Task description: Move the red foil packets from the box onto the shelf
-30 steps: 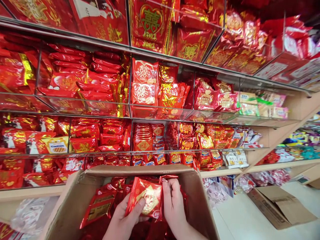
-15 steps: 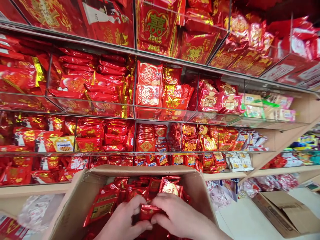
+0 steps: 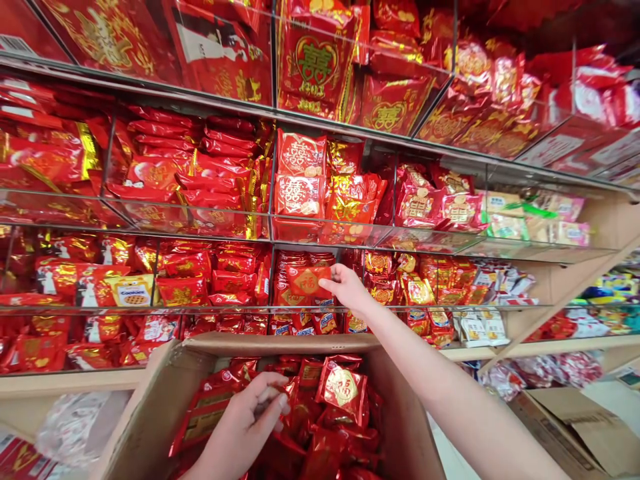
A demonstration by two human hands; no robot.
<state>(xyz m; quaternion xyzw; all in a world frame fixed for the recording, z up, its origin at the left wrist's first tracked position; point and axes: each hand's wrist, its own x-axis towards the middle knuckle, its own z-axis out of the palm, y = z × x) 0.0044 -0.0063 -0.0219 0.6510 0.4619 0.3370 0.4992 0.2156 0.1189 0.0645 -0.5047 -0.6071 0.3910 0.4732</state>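
R hand (image 3: 347, 288) has thumb and fingers pinched on the R edge of a red 福 foil pkt (image 3: 305, 283), held face-out at a clear-fronted shelf bin (image 3: 295, 309), in front of stacked lookalike pkts (image 3: 291, 259). L hand (image 3: 247, 420) is half-curled, thumb near fingertips, at a red wrapper (image 3: 292, 386) inside the cardboard box (image 3: 285, 343); can't tell if it grips it. Held pkt looks light, prob. slick outside w/ crushable contents; best taken by its edge, w/o squeezing the middle. Hard to make out: what's inside, whether it touches the stack, R fingers behind it. Box's near end is cut off; deeper pkts lie buried.
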